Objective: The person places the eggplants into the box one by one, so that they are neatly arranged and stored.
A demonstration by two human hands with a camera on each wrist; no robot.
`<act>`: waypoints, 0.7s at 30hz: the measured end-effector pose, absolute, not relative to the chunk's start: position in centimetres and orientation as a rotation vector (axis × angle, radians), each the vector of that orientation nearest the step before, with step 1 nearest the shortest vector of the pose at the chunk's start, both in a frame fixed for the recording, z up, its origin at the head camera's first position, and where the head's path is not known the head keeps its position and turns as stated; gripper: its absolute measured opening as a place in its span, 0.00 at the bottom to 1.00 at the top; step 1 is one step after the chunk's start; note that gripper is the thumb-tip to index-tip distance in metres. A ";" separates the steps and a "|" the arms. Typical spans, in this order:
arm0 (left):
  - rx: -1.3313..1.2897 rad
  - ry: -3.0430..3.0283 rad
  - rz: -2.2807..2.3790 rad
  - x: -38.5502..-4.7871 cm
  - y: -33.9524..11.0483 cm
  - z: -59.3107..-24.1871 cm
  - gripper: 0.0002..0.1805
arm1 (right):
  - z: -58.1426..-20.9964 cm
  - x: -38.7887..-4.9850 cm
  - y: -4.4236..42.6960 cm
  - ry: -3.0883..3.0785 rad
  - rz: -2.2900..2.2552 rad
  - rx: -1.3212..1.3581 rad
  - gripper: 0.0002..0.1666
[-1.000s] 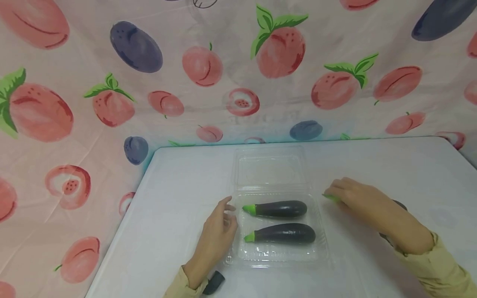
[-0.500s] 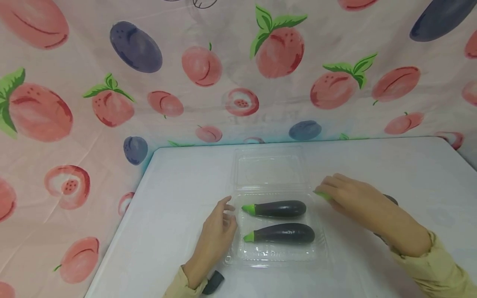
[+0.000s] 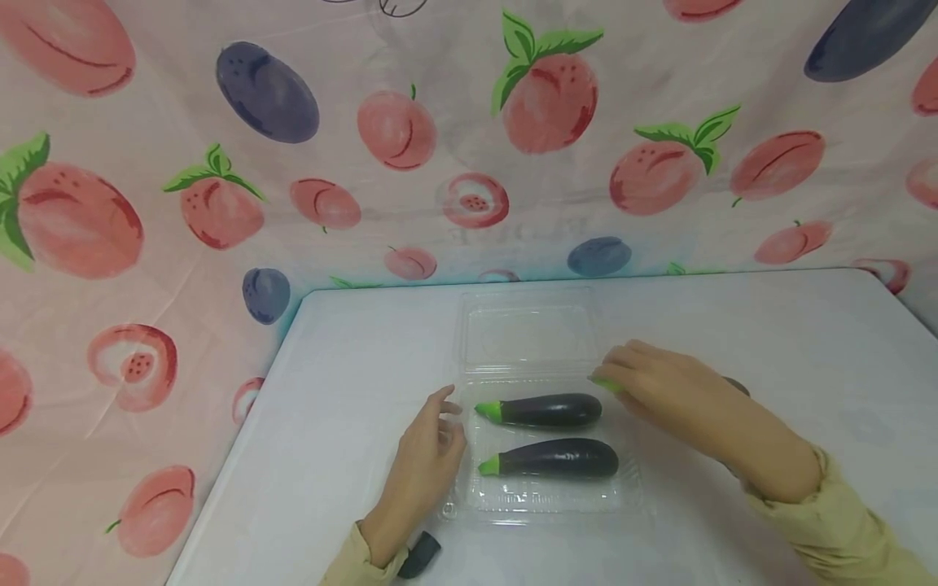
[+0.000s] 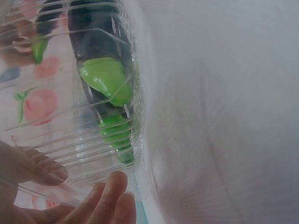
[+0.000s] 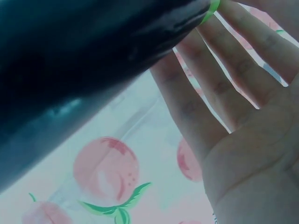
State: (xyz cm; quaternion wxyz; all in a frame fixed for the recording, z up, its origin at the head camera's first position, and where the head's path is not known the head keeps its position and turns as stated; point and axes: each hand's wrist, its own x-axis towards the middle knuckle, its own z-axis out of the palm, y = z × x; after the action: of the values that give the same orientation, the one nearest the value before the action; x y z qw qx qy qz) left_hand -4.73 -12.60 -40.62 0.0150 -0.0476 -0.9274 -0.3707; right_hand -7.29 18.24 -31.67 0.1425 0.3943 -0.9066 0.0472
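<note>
Two dark eggplants, the far one (image 3: 557,408) and the near one (image 3: 560,458), lie side by side in a clear plastic clamshell container (image 3: 542,506), green stem ends to the left. My left hand (image 3: 425,464) is at the container's left edge; in the left wrist view its relaxed thumb and fingers lie about the clear rim. My right hand (image 3: 652,387) holds a third eggplant (image 5: 84,60) by its green end, above the container's far right corner. That hand hides most of this eggplant in the head view.
The container's lid (image 3: 531,334) is folded back flat toward the far side of the white table (image 3: 352,366). Behind the table hangs a fruit-print cloth (image 3: 410,49). A black device (image 3: 420,555) is on the left wrist.
My right hand has moved left with the third eggplant, from beside the container to over its far right corner. The left hand and the container have stayed in place.
</note>
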 end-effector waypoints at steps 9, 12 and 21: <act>-0.143 -2.895 -1.152 -4.8 -12.6 -40.5 0.28 | -30.6 -7.1 16.5 -2.721 0.153 1.139 0.21; -0.142 -2.895 -1.156 -4.7 -12.6 -40.5 0.28 | -30.5 -7.2 16.0 -2.695 0.162 1.168 0.21; -0.153 -2.891 -1.147 -4.8 -12.6 -40.5 0.28 | -30.6 -7.5 14.8 -2.608 0.145 1.259 0.19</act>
State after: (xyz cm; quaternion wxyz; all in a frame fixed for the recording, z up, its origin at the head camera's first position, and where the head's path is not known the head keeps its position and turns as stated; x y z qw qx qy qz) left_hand -4.76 -12.56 -40.48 0.0139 -0.0491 -0.9283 -0.3684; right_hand -7.48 14.79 -30.58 0.1207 0.4311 -0.8928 0.0497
